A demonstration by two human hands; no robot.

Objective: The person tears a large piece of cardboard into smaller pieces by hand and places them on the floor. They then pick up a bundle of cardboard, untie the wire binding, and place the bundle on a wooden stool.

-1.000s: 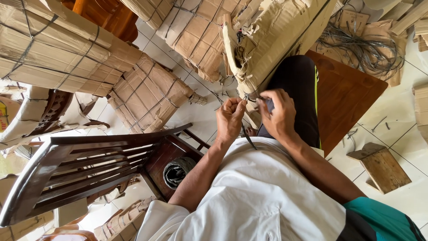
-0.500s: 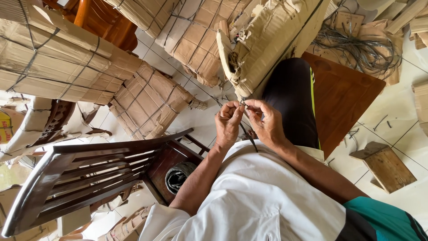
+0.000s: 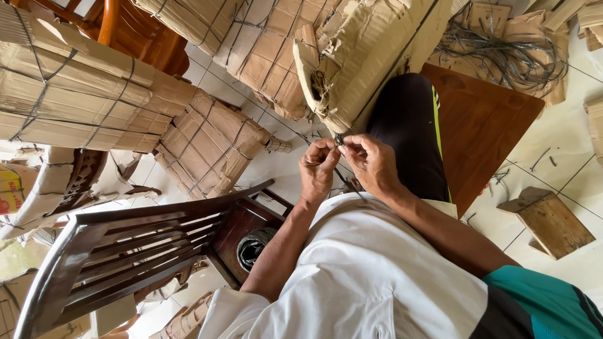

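Note:
My left hand (image 3: 317, 169) and my right hand (image 3: 375, 164) meet fingertip to fingertip over my knee in black trousers (image 3: 408, 125). Together they pinch a thin dark strap (image 3: 340, 140) at the lower edge of a cardboard-wrapped bundle (image 3: 364, 56) that leans toward me. A short length of the strap trails down between my hands. My white shirt fills the bottom of the view.
A dark wooden slatted chair (image 3: 144, 251) lies at lower left. Strapped cardboard-wrapped bundles (image 3: 75, 94) (image 3: 213, 144) stand left and ahead. A brown wooden board (image 3: 483, 119), a small wooden block (image 3: 549, 220) and a tangle of dark straps (image 3: 502, 50) are on the tiled floor to the right.
My right hand has come down off the bundle's edge and closed in on my left hand. Both now pinch the strap together.

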